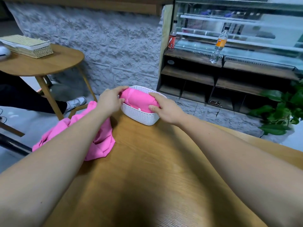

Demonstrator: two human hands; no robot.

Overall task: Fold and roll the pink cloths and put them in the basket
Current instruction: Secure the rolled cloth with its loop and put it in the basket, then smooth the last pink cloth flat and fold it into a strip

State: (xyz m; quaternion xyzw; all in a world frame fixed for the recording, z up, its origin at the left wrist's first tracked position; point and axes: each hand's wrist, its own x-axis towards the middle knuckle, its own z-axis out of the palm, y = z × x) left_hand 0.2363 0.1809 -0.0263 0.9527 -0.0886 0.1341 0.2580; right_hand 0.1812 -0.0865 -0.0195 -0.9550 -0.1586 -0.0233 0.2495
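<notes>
Scanning my wooden table (147, 161): loose pink cloth (101, 145) draped over its left edge, white basket (139, 114) at its far edge. My left hand (109, 100) and right hand (165, 108) grip the rolled pink cloth (137, 99) inside it; a hard push could slide the basket off.

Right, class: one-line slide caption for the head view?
Left hand and right hand hold a rolled pink cloth in the white basket; loose pink cloth nearby.

Basket (139, 114) at your table's (155, 161) far end; rolled cloth (139, 100) in it, your left hand (109, 102) on its left end, right hand (165, 109) on its right. Loose cloth (105, 145) lies on the table's left edge, under your left forearm.
</notes>
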